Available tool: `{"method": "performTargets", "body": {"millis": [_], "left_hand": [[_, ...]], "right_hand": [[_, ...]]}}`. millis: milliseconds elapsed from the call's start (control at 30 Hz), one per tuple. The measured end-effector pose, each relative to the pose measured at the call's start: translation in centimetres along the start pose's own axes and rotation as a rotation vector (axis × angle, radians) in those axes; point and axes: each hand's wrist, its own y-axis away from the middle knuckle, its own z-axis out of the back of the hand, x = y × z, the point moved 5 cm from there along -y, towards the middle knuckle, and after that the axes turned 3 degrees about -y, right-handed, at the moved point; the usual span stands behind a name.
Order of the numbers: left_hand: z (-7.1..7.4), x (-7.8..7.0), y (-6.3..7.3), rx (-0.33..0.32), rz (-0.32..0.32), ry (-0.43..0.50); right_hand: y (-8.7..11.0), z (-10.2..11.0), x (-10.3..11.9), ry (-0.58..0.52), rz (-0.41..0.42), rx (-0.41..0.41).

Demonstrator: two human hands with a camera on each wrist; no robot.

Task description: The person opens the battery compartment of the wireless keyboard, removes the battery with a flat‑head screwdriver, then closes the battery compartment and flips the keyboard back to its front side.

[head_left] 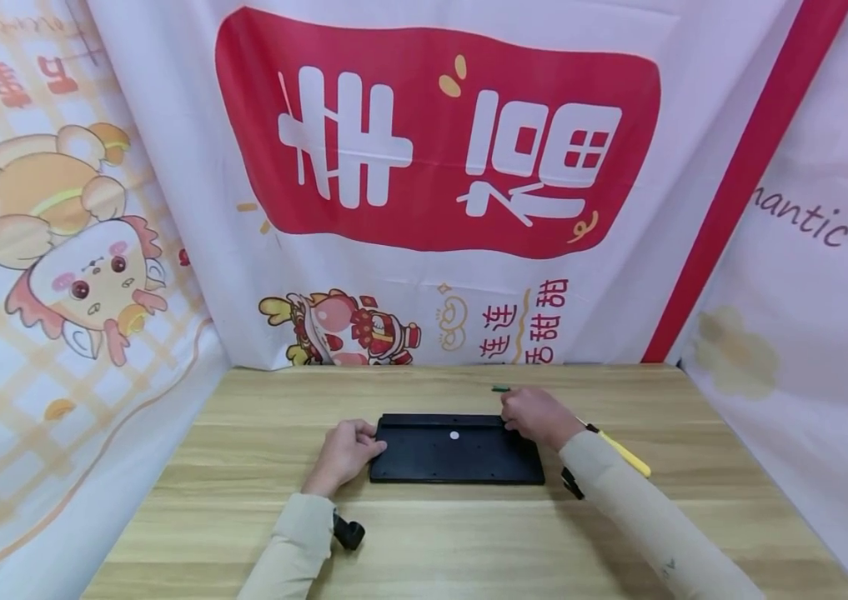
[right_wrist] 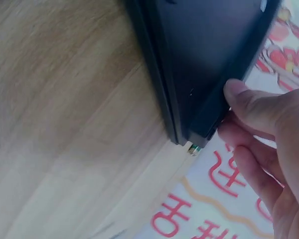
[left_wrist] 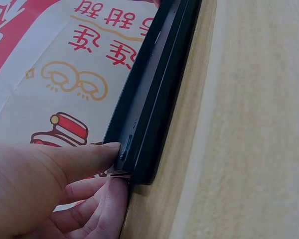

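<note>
A flat black keyboard (head_left: 457, 457) lies bottom side up on the table, its raised bar along the far edge and a small white round sticker (head_left: 454, 435) near the middle. At its left end my left hand (head_left: 348, 454) grips the edge, thumb (left_wrist: 97, 157) on top and the other fingers against the side. My right hand (head_left: 539, 417) pinches the far right corner; in the right wrist view its thumb (right_wrist: 241, 97) lies on the raised bar, fingers along the outer side. Whatever is under the keyboard is hidden.
A screwdriver with a yellow handle (head_left: 629, 457) lies to the right, partly behind the right forearm. Beyond the right hand is a small green piece (head_left: 500, 388). Printed cloth (head_left: 439, 333) hangs behind the wooden table (head_left: 431, 542) and along both sides.
</note>
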Motion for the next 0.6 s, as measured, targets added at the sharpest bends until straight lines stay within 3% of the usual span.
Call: {"method": "performTargets", "body": {"millis": [167, 333, 600], "left_hand": [[-0.1, 0.1, -0.3, 0.004, 0.009, 0.0], [-0.1, -0.1, -0.5, 0.005, -0.001, -0.01], [0.1, -0.2, 0.1, 0.04, -0.107, -0.076]], "right_hand": [[0.0, 0.4, 0.5, 0.055, 0.0, 0.007], [0.6, 0.5, -0.2, -0.079, -0.108, 0.058], [2.6, 2.1, -0.8, -0.197, -0.264, 0.068]]}}
